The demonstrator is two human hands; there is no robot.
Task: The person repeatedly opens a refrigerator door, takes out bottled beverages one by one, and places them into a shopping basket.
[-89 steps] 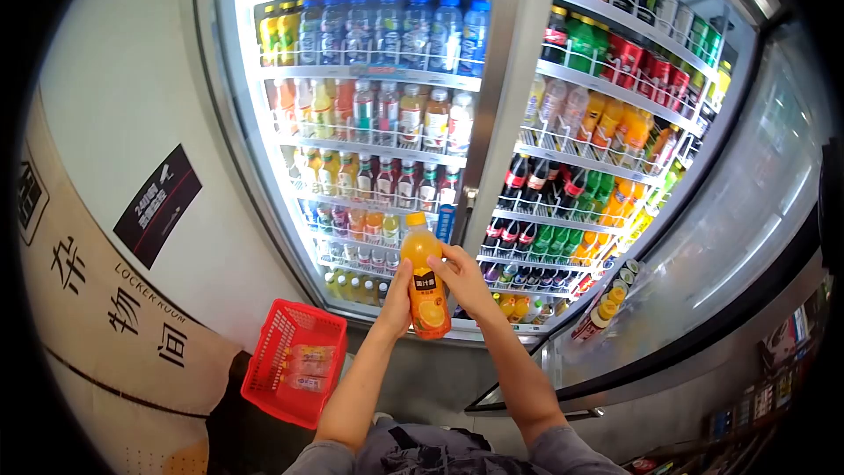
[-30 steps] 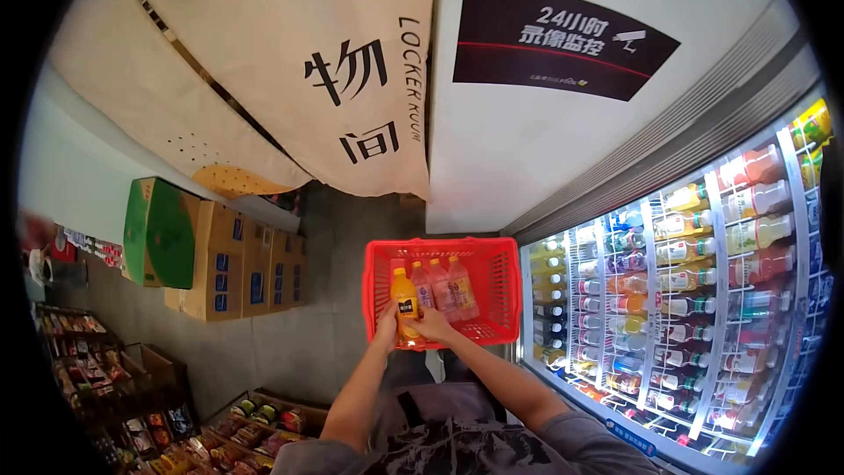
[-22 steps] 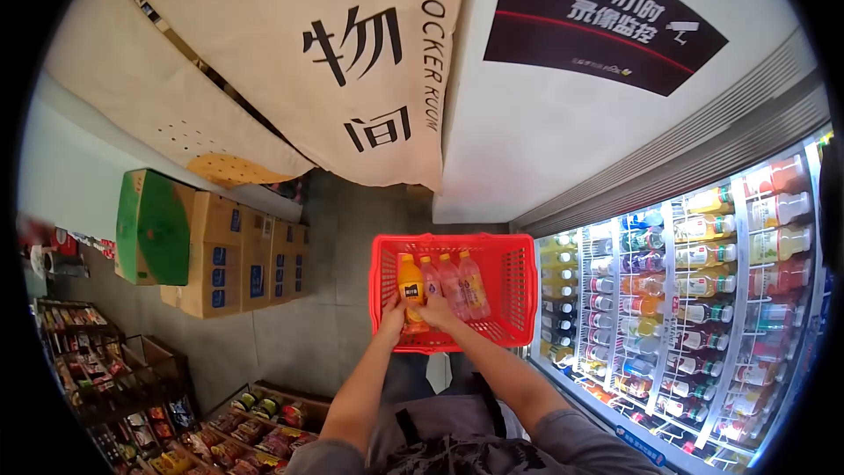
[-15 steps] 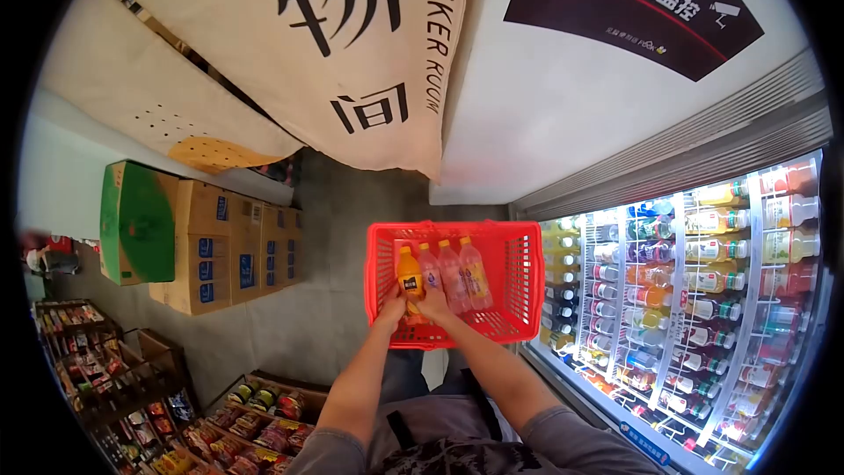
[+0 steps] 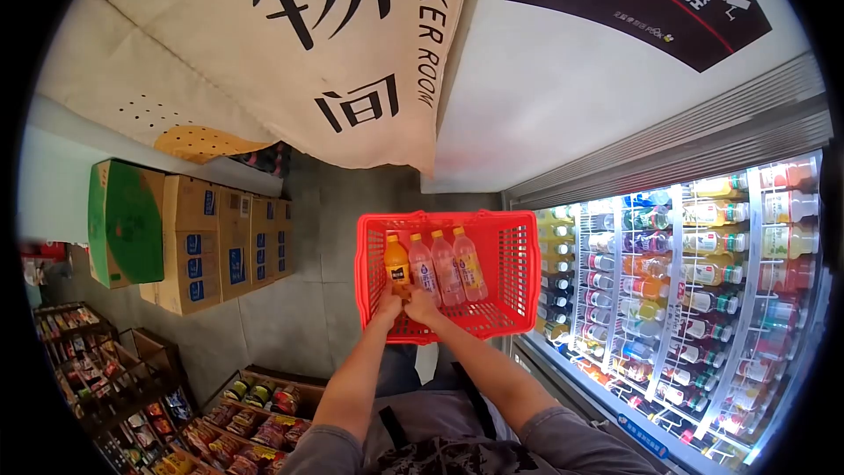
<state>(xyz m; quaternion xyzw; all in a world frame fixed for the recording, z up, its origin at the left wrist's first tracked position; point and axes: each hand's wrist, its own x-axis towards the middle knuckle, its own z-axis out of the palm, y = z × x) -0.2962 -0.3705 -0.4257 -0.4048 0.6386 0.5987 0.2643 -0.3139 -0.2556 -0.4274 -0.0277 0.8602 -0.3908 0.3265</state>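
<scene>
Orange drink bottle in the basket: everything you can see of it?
The orange bottle looks like clear plastic holding orange liquid, with a yellow-orange cap and dark label. It is in the red basket, left of three pink bottles, cap end pointing away from the person. The left hand and right hand grip its lower part, hiding the base.

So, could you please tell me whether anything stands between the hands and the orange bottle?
Nothing visible does: the left hand and right hand hold the orange bottle; three pink bottles lie beside it.
</scene>
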